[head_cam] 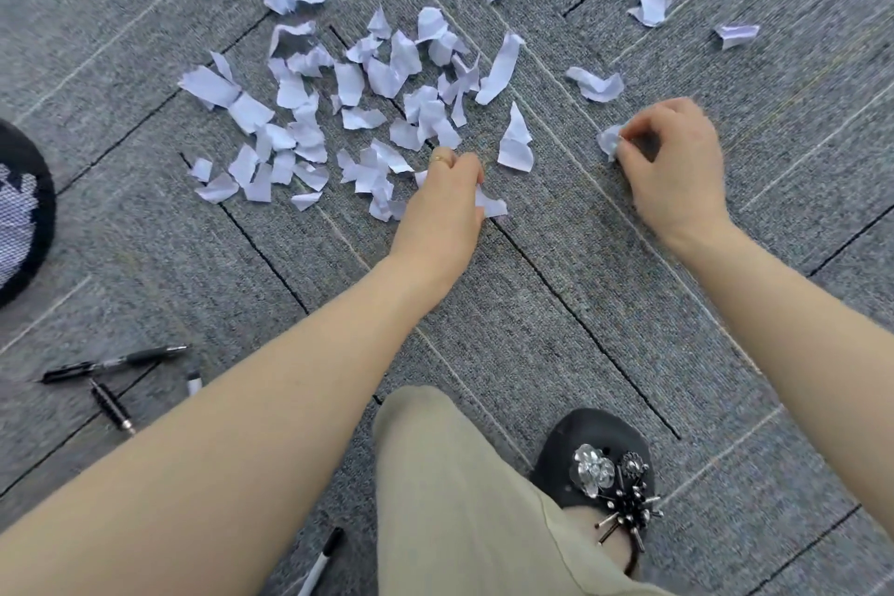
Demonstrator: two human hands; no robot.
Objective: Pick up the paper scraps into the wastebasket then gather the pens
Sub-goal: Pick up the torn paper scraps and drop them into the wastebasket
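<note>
Several torn white paper scraps (348,82) lie scattered over the grey carpet, thickest in the upper middle. My left hand (442,198) is low on the carpet with its fingers closed on scraps at the pile's near edge; one scrap (491,204) sticks out on its right. Further right, my right hand (672,165) pinches a small scrap (608,141). The black mesh wastebasket (41,189) shows at the left edge with paper inside. Black pens (113,361) lie at the lower left, and a white marker (321,561) lies by my leg.
Loose scraps (650,5) lie apart at the upper right and along the top edge. My trouser leg (459,498) and a black decorated shoe (604,460) fill the lower middle. A short black pen (110,407) and a small white marker (194,383) rest beside my left forearm.
</note>
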